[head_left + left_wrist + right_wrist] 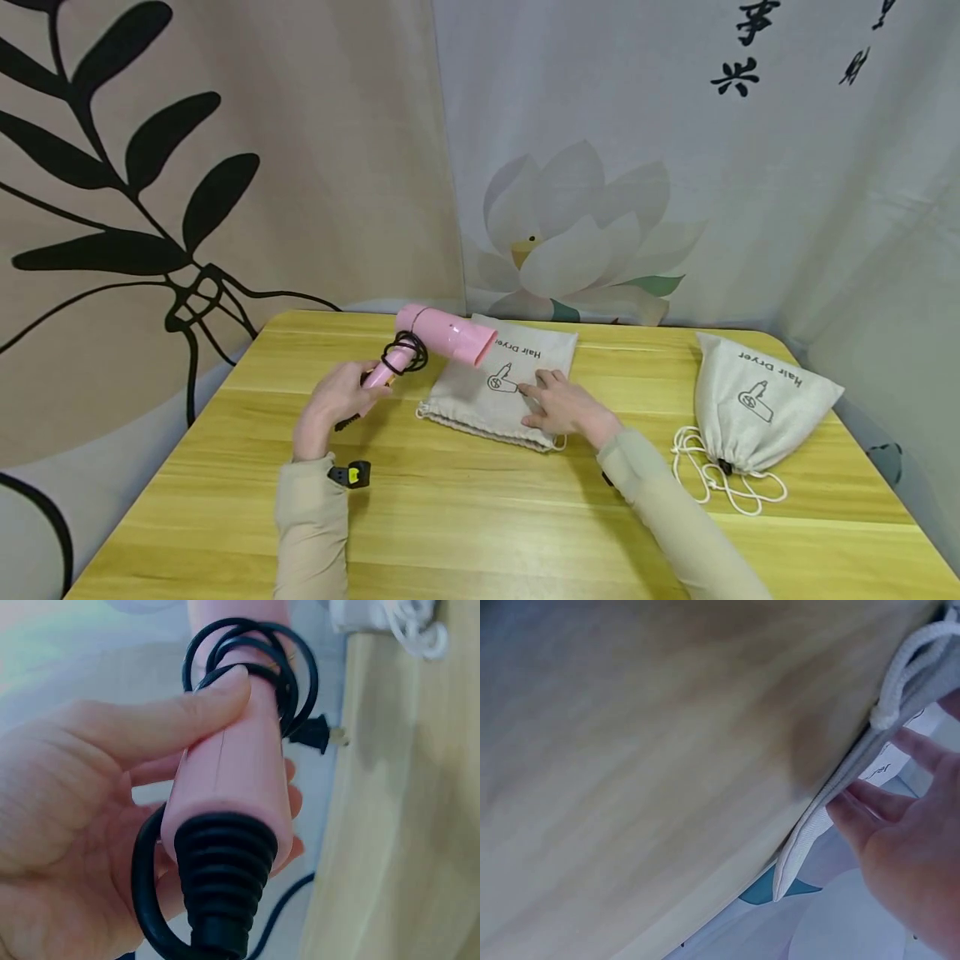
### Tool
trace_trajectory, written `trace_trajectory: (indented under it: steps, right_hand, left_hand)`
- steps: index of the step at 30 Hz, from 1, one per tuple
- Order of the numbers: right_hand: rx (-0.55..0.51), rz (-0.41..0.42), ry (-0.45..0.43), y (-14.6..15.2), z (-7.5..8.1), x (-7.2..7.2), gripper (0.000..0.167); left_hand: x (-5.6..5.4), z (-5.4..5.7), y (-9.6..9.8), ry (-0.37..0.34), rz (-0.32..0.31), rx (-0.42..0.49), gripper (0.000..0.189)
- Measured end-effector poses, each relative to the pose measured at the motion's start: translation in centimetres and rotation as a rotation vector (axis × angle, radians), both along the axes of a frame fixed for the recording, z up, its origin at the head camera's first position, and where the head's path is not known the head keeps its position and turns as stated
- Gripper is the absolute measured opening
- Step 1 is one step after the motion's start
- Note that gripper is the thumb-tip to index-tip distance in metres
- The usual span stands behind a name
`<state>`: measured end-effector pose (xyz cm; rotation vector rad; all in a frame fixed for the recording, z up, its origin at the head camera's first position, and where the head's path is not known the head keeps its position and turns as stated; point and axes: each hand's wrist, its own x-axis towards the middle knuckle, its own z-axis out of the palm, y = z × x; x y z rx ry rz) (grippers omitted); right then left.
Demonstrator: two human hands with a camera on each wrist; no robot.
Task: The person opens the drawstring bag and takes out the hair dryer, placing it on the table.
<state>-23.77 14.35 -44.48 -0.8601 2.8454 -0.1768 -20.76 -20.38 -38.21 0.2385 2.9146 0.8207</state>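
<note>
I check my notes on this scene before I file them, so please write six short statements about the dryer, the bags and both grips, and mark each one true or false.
1. The left grip holds the pink hair dryer by its handle. True.
2. The right grip touches the bag at the right. False: the right grip touches the flat bag nearer the middle.
3. The bag at the right is drawn in at its neck. True.
4. The dryer's cord hangs straight, without loops. False: the black cord is looped at the handle.
5. The dryer is inside the flat bag. False: it is outside, in the left grip.
6. Both bags bear the words "Hair Dryer". True.
</note>
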Motion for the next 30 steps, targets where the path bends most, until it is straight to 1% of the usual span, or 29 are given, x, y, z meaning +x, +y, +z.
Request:
trace_trajectory:
  steps: [5, 9, 16, 20, 25, 30]
  right_hand:
    - [0.011, -0.011, -0.003, 0.0, 0.0, 0.1, 0.060]
    - [0.020, -0.012, -0.009, 0.0, -0.1, 0.2, 0.060]
    - [0.022, -0.005, -0.007, 0.0, -0.2, 0.3, 0.060]
    - [0.023, 0.002, -0.010, -0.1, -0.1, 0.6, 0.060]
    - [0.026, 0.009, -0.008, -0.1, 0.0, 0.8, 0.061]
    - [0.028, 0.015, -0.003, -0.1, -0.1, 1.0, 0.061]
  left_hand:
    - [0.1, -0.8, -0.9, 0.022, 0.099, -0.027, 0.057]
    - [0.1, -1.6, -1.7, 0.039, 0.161, -0.068, 0.058]
    - [-0.3, -2.8, -3.4, 0.054, 0.233, -0.120, 0.060]
    - [-0.3, -3.4, -4.3, 0.057, 0.268, -0.137, 0.058]
    - [-0.1, -3.7, -5.1, 0.029, 0.325, -0.139, 0.056]
    - [0.1, -3.8, -5.5, 0.036, 0.382, -0.120, 0.046]
